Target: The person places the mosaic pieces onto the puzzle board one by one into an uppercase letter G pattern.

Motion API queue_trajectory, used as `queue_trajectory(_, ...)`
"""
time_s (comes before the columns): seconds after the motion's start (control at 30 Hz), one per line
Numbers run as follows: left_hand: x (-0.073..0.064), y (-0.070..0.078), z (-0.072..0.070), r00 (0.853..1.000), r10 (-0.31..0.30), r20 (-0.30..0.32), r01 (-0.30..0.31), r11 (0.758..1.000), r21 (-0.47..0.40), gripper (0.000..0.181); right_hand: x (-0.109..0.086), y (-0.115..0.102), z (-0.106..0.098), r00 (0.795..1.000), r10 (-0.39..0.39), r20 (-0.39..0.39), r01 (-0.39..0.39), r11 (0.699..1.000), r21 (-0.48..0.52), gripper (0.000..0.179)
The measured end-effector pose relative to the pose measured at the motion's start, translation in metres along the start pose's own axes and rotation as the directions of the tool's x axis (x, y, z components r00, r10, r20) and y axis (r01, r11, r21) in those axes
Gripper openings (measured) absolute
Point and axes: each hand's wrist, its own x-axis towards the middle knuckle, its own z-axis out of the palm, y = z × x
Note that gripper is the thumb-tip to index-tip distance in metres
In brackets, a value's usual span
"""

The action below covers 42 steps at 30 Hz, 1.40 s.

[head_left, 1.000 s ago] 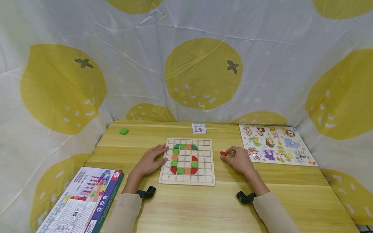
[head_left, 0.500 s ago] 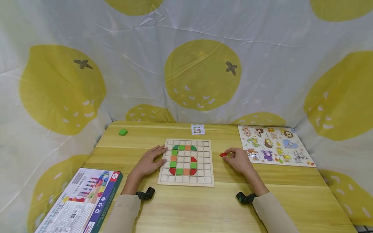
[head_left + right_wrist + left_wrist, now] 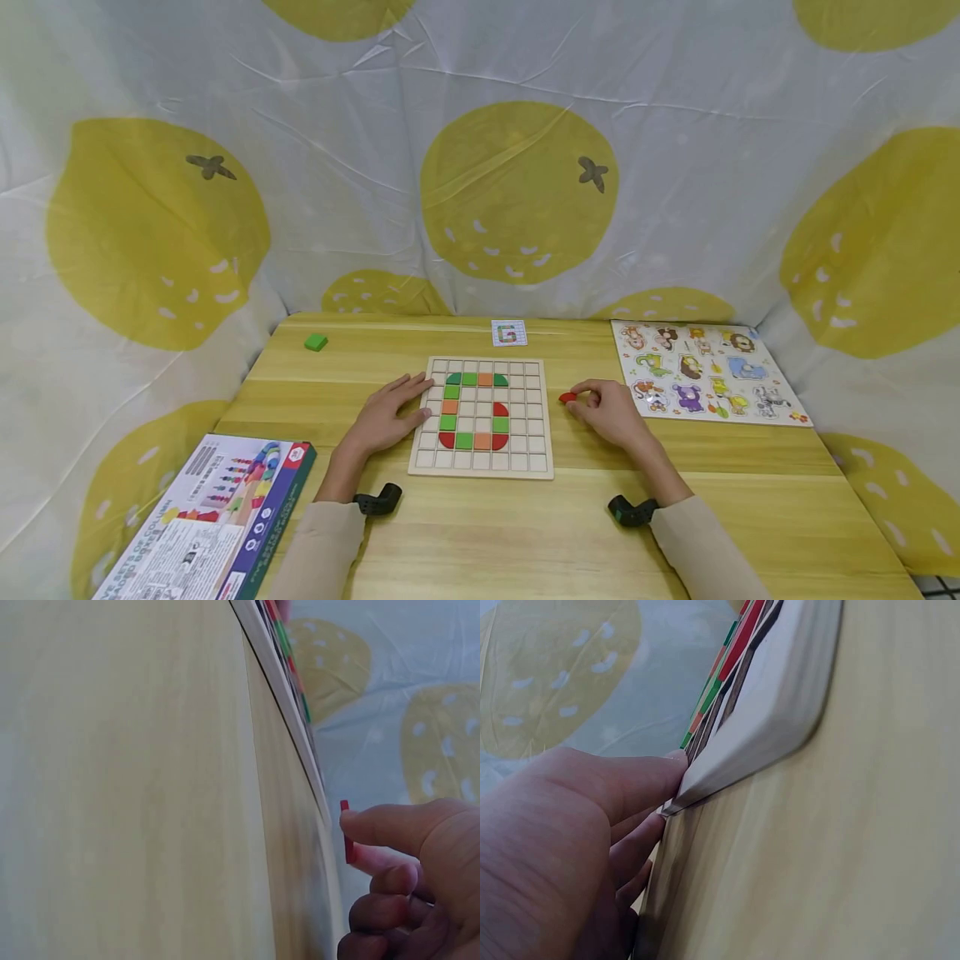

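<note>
My right hand (image 3: 611, 410) pinches a small red quarter-round tile (image 3: 567, 399) between thumb and index finger, just right of the wooden grid board. In the right wrist view the red tile (image 3: 348, 851) shows edge-on, the other fingers curled below. My left hand (image 3: 384, 417) rests at the left edge of the grid board (image 3: 536, 460), thumb and fingertips touching its rim. The left wrist view shows the thumb (image 3: 649, 780) on the board's edge. Green, orange and red tiles sit in the board's cells in a G-like outline.
Behind the board lies a small pattern card (image 3: 510, 333). A green tile (image 3: 316, 342) sits at the back left. An animal puzzle board (image 3: 705, 417) lies at the right, and a toy box (image 3: 210, 517) at the front left. A lemon-print curtain (image 3: 675, 208) surrounds the table.
My right hand has moved slightly left toward the board with the red tile pinched in it. My left hand stays at the board's left edge.
</note>
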Motion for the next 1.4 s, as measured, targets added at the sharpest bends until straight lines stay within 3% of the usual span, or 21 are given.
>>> queue_trajectory(0.67,-0.002,0.003,-0.001,0.999,-0.038,0.011,0.038,0.999,-0.029,0.06,0.012,-0.048,0.037,0.993,-0.074,0.095,0.07,0.996,0.051,0.019)
queue_trajectory(0.93,-0.001,0.001,-0.001,1.0,-0.025,0.009,0.026,0.999,-0.02,0.061,0.019,-0.061,0.054,0.985,-0.122,0.12,0.115,0.991,0.064,0.017)
queue_trajectory(1.4,0.0,0.001,-0.002,0.999,-0.033,0.013,0.034,0.999,-0.034,0.059,0.028,-0.076,0.078,0.975,-0.138,0.177,0.131,0.99,0.051,0.019)
